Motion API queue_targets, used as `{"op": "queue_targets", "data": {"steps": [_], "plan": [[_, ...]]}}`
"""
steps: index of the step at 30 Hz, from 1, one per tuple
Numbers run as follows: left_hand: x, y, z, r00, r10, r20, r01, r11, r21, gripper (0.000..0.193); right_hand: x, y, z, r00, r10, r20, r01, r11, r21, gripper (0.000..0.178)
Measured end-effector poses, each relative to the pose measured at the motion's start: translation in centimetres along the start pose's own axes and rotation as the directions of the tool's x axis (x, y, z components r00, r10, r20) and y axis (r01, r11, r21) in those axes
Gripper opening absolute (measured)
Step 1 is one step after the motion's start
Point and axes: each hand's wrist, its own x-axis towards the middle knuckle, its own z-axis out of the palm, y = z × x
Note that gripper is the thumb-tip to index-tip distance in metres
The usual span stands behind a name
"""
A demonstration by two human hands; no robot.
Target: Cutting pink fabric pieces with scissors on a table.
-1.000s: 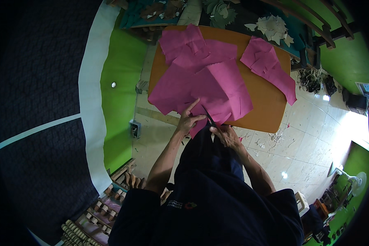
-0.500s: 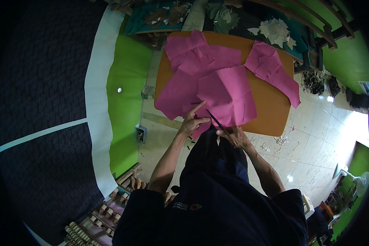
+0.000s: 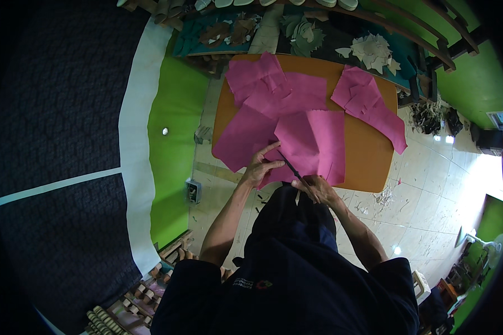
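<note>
My left hand [image 3: 258, 170] rests on a pink sheet [image 3: 296, 134] at the table's near edge. Its index finger and thumb are stretched apart, and its other fingers are mostly hidden. In my right hand [image 3: 322, 188] is a pair of dark scissors [image 3: 296, 172], blades pointing up and left over the sheet toward my left fingertips. The blades look nearly together; whether they have material between them I cannot tell. Part of the sheet stands raised and creased beyond the blades. More pink pieces [image 3: 257, 78] lie overlapping farther back, and a separate pink piece [image 3: 363, 92] overhangs the table's right edge.
The orange-brown table [image 3: 369, 156] stands in front of me. Behind it, a bench carries green cutouts [image 3: 304, 30], pale cutouts [image 3: 373, 51] and brown scraps [image 3: 218, 33]. Scraps [image 3: 384, 198] litter the tiled floor. A fan [image 3: 492, 245] stands at right, and wooden racks [image 3: 145, 290] at lower left.
The whole view has shifted slightly, so the table sits lower. The scissor blades look closer together, and the raised part of the pink sheet has changed its folds. Both hands keep nearly the same places.
</note>
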Motion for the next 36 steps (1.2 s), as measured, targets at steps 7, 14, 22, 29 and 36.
{"op": "queue_targets", "data": {"steps": [7,14,22,29,36], "plan": [[0.8,0.5,-1.1,0.998,-0.013,0.069,0.002,0.988,0.154,0.071,1.0,1.1,-0.3,0.998,-0.06,-0.007,0.06,0.996,-0.062,0.074],[1.4,1.8,0.3,0.998,0.023,0.063,-0.034,0.984,0.174,0.07,-0.3,-1.3,-1.6,0.999,0.027,-0.042,-0.028,0.999,-0.026,0.072],[1.4,0.1,0.1,0.937,0.146,-0.318,-0.177,0.982,-0.071,0.045,0.7,-1.3,-0.5,0.994,0.027,-0.11,-0.022,0.999,0.048,0.079],[1.2,0.3,0.1,0.939,0.16,-0.304,-0.182,0.982,-0.044,0.04,1.5,-1.2,-0.4,0.993,-0.018,-0.119,0.024,0.999,0.045,0.074],[1.6,1.7,-0.4,0.966,0.163,-0.201,-0.142,0.983,0.114,0.038,1.9,-2.2,-1.4,0.989,-0.096,-0.112,0.086,0.992,-0.098,0.074]]}}
